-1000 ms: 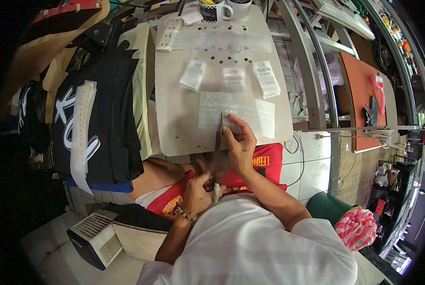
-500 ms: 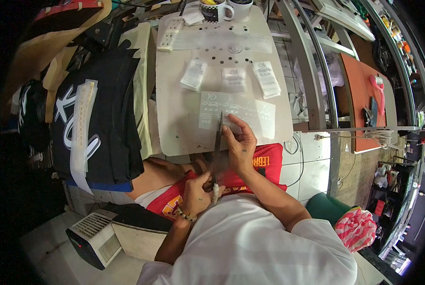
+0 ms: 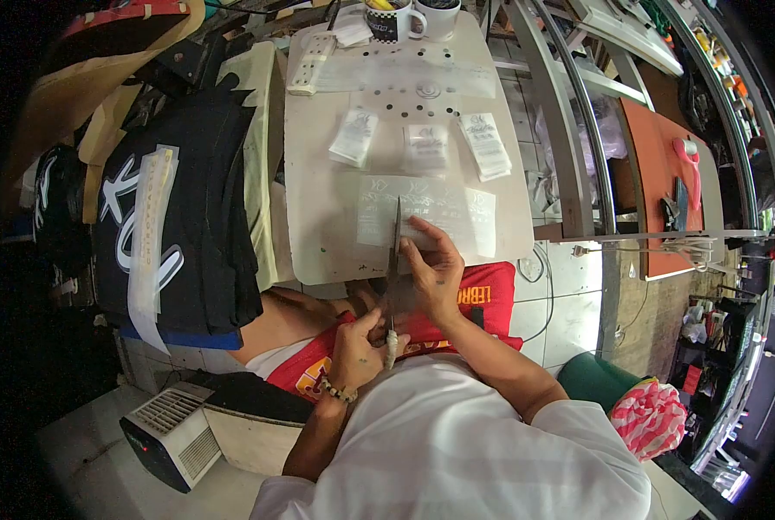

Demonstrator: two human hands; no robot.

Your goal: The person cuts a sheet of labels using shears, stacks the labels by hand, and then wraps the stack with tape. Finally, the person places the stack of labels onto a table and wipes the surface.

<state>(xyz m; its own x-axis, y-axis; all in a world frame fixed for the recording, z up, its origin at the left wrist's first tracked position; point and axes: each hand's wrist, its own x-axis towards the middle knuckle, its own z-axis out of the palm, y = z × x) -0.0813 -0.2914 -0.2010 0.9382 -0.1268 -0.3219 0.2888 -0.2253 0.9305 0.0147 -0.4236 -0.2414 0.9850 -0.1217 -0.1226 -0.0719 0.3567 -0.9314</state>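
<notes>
My left hand [image 3: 358, 354] is closed round the pale, wrapped handle of long scissors [image 3: 395, 251], seen edge-on with the tip pointing away from me. Their dark blades lie over the near part of a translucent printed sheet [image 3: 444, 198], which carries white lettering. My right hand [image 3: 437, 273], just right of the blades, pinches the sheet between thumb and forefinger. The fingertips partly cover the print. Beyond the sheet lie a left stack of printed labels [image 3: 353, 137], a middle stack [image 3: 426, 147] and a right stack [image 3: 485, 146].
The pale table [image 3: 318, 230] bears a checkered mug [image 3: 387, 24], a white mug [image 3: 440, 17] and a power strip [image 3: 312, 65]. Black printed fabric [image 3: 205, 208] is piled on the left. A metal frame [image 3: 569, 113] stands on the right, a heater-like box [image 3: 169, 433] at lower left.
The printed sheet has shifted slightly toward me and left. My right hand and the scissors' tip have moved a little left; my left hand stays almost in place.
</notes>
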